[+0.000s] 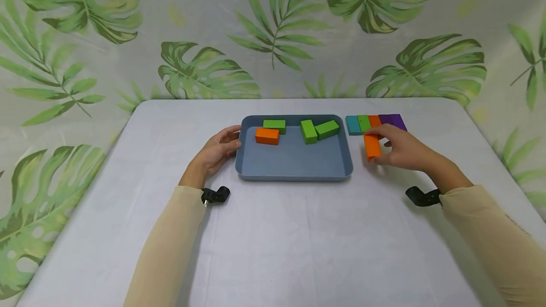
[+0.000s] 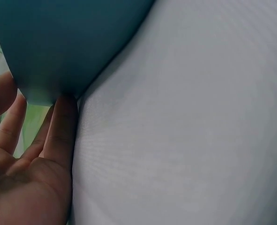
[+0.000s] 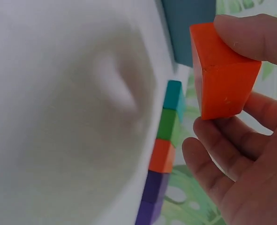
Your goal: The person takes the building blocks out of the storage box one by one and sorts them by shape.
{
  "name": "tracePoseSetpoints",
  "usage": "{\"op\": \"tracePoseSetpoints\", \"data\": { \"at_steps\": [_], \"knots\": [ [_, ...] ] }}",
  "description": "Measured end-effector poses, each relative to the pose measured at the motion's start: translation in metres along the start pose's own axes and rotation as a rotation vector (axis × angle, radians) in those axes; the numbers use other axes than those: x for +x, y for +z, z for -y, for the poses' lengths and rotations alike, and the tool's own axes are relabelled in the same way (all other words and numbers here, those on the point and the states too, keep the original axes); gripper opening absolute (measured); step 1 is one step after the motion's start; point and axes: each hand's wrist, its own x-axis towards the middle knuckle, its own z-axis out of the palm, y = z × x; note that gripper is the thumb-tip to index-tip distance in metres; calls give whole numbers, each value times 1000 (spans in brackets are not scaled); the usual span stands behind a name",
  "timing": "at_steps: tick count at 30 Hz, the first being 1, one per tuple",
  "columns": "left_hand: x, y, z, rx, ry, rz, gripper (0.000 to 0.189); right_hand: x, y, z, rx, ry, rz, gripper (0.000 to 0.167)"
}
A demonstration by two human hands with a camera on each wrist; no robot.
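Right hand (image 1: 401,149) pinches an orange block (image 1: 372,147), right of the tray (image 1: 294,160), near side of the row (image 1: 374,121); left hand (image 1: 216,151), fingers extended, touches the tray's left end. The orange block looks light, stiff, perhaps slick; opposite ends suit a pinch.

A shallow, blue-gray rectangular tray (image 1: 294,161) lies flat. Just to its right, an orange block (image 1: 372,147) is held, lengthwise near to far.
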Motion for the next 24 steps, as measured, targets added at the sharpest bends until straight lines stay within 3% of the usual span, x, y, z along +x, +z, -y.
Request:
{"op": "tracePoseSetpoints", "data": {
  "at_steps": [7, 24],
  "knots": [
    [-1, 0, 1, -21, 2, -2, 60, 0, 15, -3, 30, -20, 19, 63],
    [0, 0, 2, -15, 2, -16, 59, 1, 31, -2, 60, 34, 64, 67]
  ]
}}
